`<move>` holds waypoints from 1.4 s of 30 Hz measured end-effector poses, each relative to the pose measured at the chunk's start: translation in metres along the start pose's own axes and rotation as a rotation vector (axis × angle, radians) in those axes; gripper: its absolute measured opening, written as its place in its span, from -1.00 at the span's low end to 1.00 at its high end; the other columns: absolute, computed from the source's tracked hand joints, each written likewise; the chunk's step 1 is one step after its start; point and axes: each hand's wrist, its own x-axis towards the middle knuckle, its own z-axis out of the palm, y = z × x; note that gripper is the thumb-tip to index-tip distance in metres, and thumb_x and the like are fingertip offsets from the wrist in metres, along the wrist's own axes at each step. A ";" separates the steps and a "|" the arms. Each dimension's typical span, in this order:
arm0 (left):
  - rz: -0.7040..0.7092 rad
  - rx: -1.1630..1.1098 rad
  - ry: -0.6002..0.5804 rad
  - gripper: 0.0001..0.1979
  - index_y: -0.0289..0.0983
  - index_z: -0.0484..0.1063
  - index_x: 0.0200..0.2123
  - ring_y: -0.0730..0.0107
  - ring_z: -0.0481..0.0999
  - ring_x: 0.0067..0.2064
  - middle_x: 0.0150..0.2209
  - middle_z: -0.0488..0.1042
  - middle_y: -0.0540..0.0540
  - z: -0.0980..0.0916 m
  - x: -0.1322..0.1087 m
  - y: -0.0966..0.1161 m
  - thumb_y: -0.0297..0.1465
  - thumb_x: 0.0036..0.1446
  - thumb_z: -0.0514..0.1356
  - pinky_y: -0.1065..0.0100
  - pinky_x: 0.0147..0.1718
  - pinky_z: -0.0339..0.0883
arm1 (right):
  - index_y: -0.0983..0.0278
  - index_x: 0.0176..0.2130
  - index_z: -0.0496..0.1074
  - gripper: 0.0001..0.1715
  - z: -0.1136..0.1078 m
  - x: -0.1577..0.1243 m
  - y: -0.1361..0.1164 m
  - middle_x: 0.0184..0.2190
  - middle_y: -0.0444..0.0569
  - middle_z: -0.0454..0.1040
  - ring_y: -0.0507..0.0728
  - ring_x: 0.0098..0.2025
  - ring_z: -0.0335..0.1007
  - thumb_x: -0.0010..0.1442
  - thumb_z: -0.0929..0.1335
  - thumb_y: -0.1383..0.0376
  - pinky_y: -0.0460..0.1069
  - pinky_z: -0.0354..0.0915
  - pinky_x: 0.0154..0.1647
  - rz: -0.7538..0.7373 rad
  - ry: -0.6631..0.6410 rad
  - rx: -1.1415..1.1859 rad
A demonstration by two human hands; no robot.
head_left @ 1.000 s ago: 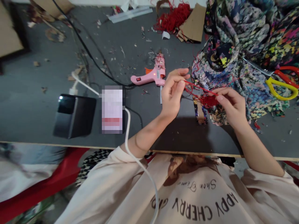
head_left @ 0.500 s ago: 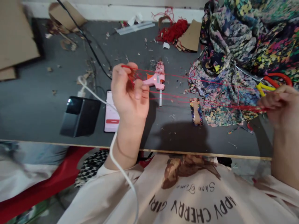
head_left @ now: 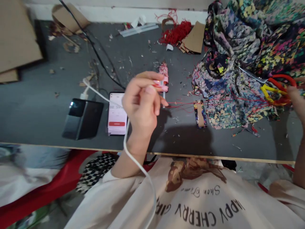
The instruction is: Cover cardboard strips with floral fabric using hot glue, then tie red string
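Note:
Red thread (head_left: 183,103) is pinched in my left hand (head_left: 140,101), its fingers closed in front of the pink glue gun (head_left: 164,70). The strands run right, low over the table and floral fabric (head_left: 226,109), to the scissors (head_left: 283,81) with red and yellow handles. My right hand (head_left: 299,103) is at the right edge, partly cut off. Its thumb is stretched out beside the scissor handles, and I see nothing gripped in it. Under the strands lies a small card piece edged with floral cloth (head_left: 200,115).
A phone (head_left: 116,117) with a lit screen and a dark power bank (head_left: 83,119) lie left, joined by a white cable (head_left: 128,152) passing over my left forearm. Behind are a red yarn heap (head_left: 176,33), cardboard pieces (head_left: 194,38) and clear sticks (head_left: 139,29).
My left hand has moved right and turned, still with the thread. My right hand has let go of the strands and shifted right to the scissor handles. The strands hang slacker and lower.

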 end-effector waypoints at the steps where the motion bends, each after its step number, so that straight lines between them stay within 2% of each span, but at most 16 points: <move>1: 0.023 0.087 -0.116 -0.87 -0.18 0.49 -0.31 0.78 0.17 -0.66 -0.11 0.56 0.04 0.005 -0.003 0.004 -0.35 0.31 0.19 0.44 -0.62 0.36 | 0.32 0.01 0.55 -0.45 -0.006 -0.002 -0.019 0.17 0.32 0.42 0.43 0.22 0.36 0.05 0.51 0.15 0.33 0.27 0.18 -0.008 0.012 -0.010; 2: 0.108 0.146 -0.240 -0.82 -0.20 0.48 -0.32 0.73 0.31 -0.60 -0.12 0.57 0.01 0.010 -0.005 0.006 -0.32 0.34 0.15 0.48 -0.64 0.32 | 0.34 0.04 0.54 -0.40 -0.012 -0.004 -0.042 0.19 0.37 0.39 0.48 0.26 0.29 0.03 0.52 0.15 0.39 0.20 0.22 -0.044 0.039 0.045; 4: 0.209 0.305 -0.503 -0.76 -0.23 0.46 -0.31 0.57 0.53 -0.39 -0.09 0.58 -0.05 0.020 -0.009 0.000 -0.30 0.38 0.08 0.51 -0.59 0.33 | 0.31 0.05 0.51 -0.55 -0.018 -0.013 -0.094 0.13 0.29 0.48 0.37 0.23 0.37 0.19 0.42 0.21 0.34 0.23 0.23 -0.181 0.005 0.346; 6: 0.331 0.455 -0.641 -0.75 -0.25 0.44 -0.31 0.53 0.57 -0.31 -0.01 0.57 -0.09 0.029 -0.012 -0.016 -0.34 0.39 0.04 0.52 -0.55 0.31 | 0.19 0.09 0.47 -0.61 -0.016 -0.024 -0.145 0.15 0.14 0.50 0.26 0.21 0.40 0.28 0.34 0.22 0.29 0.26 0.24 -0.297 -0.204 0.675; 9: 0.565 0.661 -0.535 -0.73 -0.27 0.46 -0.24 0.58 0.55 -0.39 0.11 0.51 -0.19 0.037 -0.017 -0.049 -0.37 0.40 -0.01 0.50 -0.51 0.30 | 0.16 0.21 0.33 -0.44 0.004 -0.039 -0.199 0.22 0.09 0.43 0.25 0.28 0.34 0.24 0.36 0.20 0.25 0.24 0.30 -0.366 -0.375 0.964; 12: 0.663 0.730 -0.490 -0.73 -0.27 0.47 -0.24 0.59 0.56 -0.40 0.12 0.51 -0.21 0.039 -0.024 -0.073 -0.35 0.40 -0.01 0.50 -0.52 0.30 | 0.23 0.26 0.26 -0.34 0.026 -0.047 -0.219 0.20 0.13 0.44 0.24 0.24 0.38 0.20 0.36 0.27 0.20 0.28 0.28 -0.271 -0.407 1.108; 16: 0.654 0.745 -0.516 -0.65 -0.26 0.47 -0.26 0.52 0.63 -0.24 0.08 0.54 -0.19 0.039 -0.028 -0.081 -0.31 0.43 -0.07 0.53 -0.49 0.35 | 0.27 0.05 0.46 -0.57 0.033 -0.052 -0.223 -0.01 0.08 0.59 0.19 0.03 0.53 0.16 0.37 0.32 0.11 0.40 0.12 -0.169 -0.405 1.147; 21: 0.654 0.675 -0.518 -0.73 -0.27 0.44 -0.25 0.50 0.65 -0.22 0.03 0.57 -0.20 0.039 -0.026 -0.080 -0.36 0.41 -0.01 0.50 -0.45 0.38 | 0.23 -0.18 0.57 -0.80 0.028 -0.049 -0.219 -0.20 -0.02 0.66 0.15 -0.15 0.58 0.22 0.36 0.29 0.06 0.43 -0.05 -0.103 -0.426 1.152; 28: 0.615 0.596 -0.540 -0.80 -0.26 0.41 -0.22 0.47 0.62 -0.20 0.01 0.57 -0.16 0.037 -0.028 -0.081 -0.37 0.39 0.01 0.47 -0.38 0.37 | 0.24 -0.35 0.54 -0.77 0.024 -0.040 -0.212 -0.42 -0.10 0.58 0.07 -0.38 0.48 0.23 0.37 0.16 -0.04 0.36 -0.32 -0.014 -0.526 1.205; 33: 0.481 0.556 -0.394 -0.85 -0.27 0.39 -0.28 0.50 0.58 -0.23 -0.03 0.57 -0.14 0.029 -0.020 -0.083 -0.43 0.36 0.05 0.52 -0.43 0.34 | 0.23 -0.42 0.49 -0.71 -0.016 -0.026 -0.175 -0.58 -0.18 0.41 -0.04 -0.62 0.22 0.21 0.39 0.09 -0.08 0.14 -0.61 0.024 -0.669 1.099; 35: 0.488 0.536 -0.349 -0.86 -0.27 0.38 -0.28 0.53 0.56 -0.27 -0.05 0.57 -0.14 0.027 -0.018 -0.083 -0.44 0.35 0.06 0.54 -0.45 0.32 | 0.18 -0.38 0.53 -0.72 -0.041 -0.024 -0.143 -0.56 -0.15 0.44 -0.01 -0.59 0.24 0.22 0.38 0.06 -0.06 0.16 -0.58 -0.003 -0.621 0.897; 37: 0.545 0.533 -0.333 -0.87 -0.27 0.38 -0.27 0.49 0.57 -0.21 -0.07 0.58 -0.14 0.028 -0.018 -0.082 -0.46 0.34 0.06 0.52 -0.38 0.37 | 0.11 -0.32 0.55 -0.72 -0.062 -0.025 -0.114 -0.45 -0.10 0.55 0.10 -0.45 0.44 0.21 0.38 -0.01 0.02 0.30 -0.44 -0.023 -0.549 0.657; 39: 0.603 0.542 -0.347 -0.88 -0.26 0.38 -0.26 0.46 0.59 -0.14 -0.09 0.59 -0.14 0.030 -0.019 -0.081 -0.46 0.33 0.06 0.49 -0.31 0.40 | 0.07 -0.20 0.54 -0.71 -0.074 -0.029 -0.099 -0.19 -0.02 0.60 0.30 -0.10 0.53 0.28 0.32 0.00 0.21 0.36 -0.07 -0.073 -0.429 0.374; 40: 0.627 0.547 -0.368 -0.88 -0.26 0.38 -0.26 0.45 0.60 -0.14 -0.09 0.60 -0.14 0.031 -0.021 -0.080 -0.45 0.34 0.06 0.49 -0.30 0.40 | 0.07 -0.04 0.50 -0.64 -0.075 -0.031 -0.101 0.04 0.05 0.51 0.42 0.17 0.38 0.33 0.26 0.01 0.33 0.22 0.18 -0.078 -0.400 0.266; 41: 0.648 0.552 -0.396 -0.87 -0.26 0.39 -0.25 0.46 0.61 -0.17 -0.09 0.61 -0.14 0.032 -0.022 -0.079 -0.44 0.35 0.06 0.49 -0.32 0.39 | 0.08 0.11 0.42 -0.56 -0.072 -0.034 -0.108 0.21 0.09 0.38 0.49 0.32 0.19 0.34 0.24 0.02 0.39 0.07 0.31 -0.068 -0.395 0.233; 42: 0.666 0.555 -0.427 -0.86 -0.25 0.39 -0.24 0.48 0.61 -0.21 -0.09 0.61 -0.13 0.033 -0.023 -0.078 -0.41 0.36 0.06 0.50 -0.35 0.37 | 0.08 0.17 0.37 -0.53 -0.065 -0.037 -0.120 0.25 0.11 0.34 0.49 0.34 0.17 0.34 0.26 0.05 0.40 0.07 0.32 -0.093 -0.355 0.317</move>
